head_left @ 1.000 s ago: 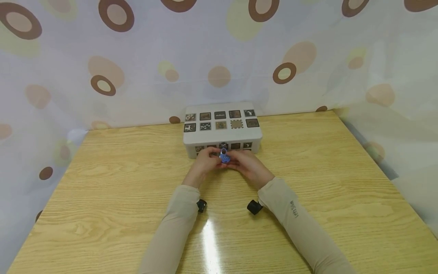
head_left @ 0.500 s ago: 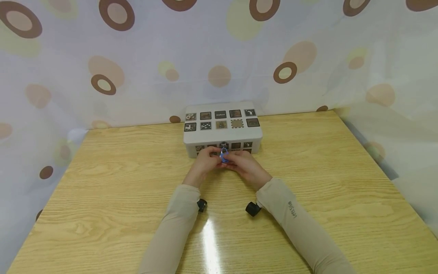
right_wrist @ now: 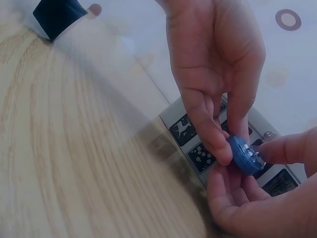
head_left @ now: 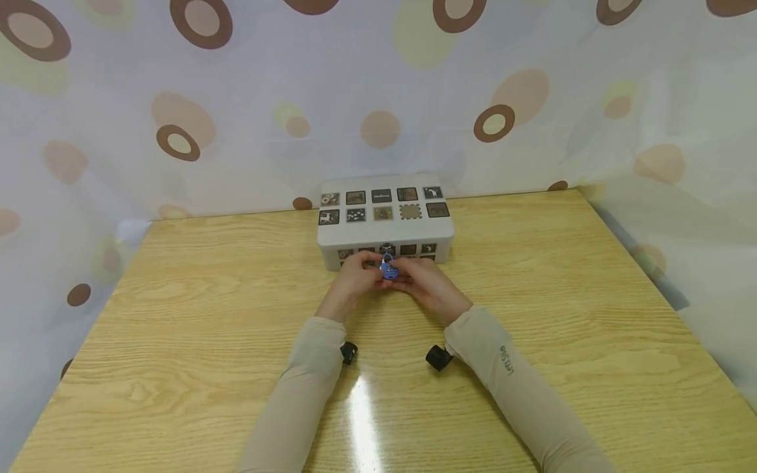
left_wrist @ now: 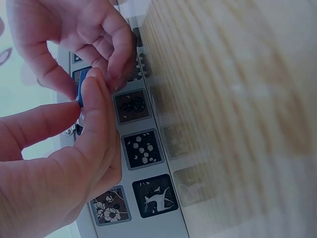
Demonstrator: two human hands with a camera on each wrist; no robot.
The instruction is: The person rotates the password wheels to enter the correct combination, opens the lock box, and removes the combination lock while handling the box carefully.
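A small blue combination padlock with number dials on its face is held up by the front of a white box, just below the box's metal clasp. My left hand pinches the padlock's body between thumb and fingers, as the left wrist view also shows. From the other side my right hand has its thumb at the dials and its fingers curled beneath, seen close in the right wrist view. The shackle stands upward in front of the clasp. Part of the padlock is hidden by fingers.
Dark picture squares cover the box, which stands on a wood-grain table near its back edge. Behind hangs a white curtain with brown and beige dots. Black wrist cameras jut from beneath the sleeves.
Half a second ago my right thumb lay across the padlock's face; now it has drawn back to the right edge and the face shows again. My left hand stays in place.
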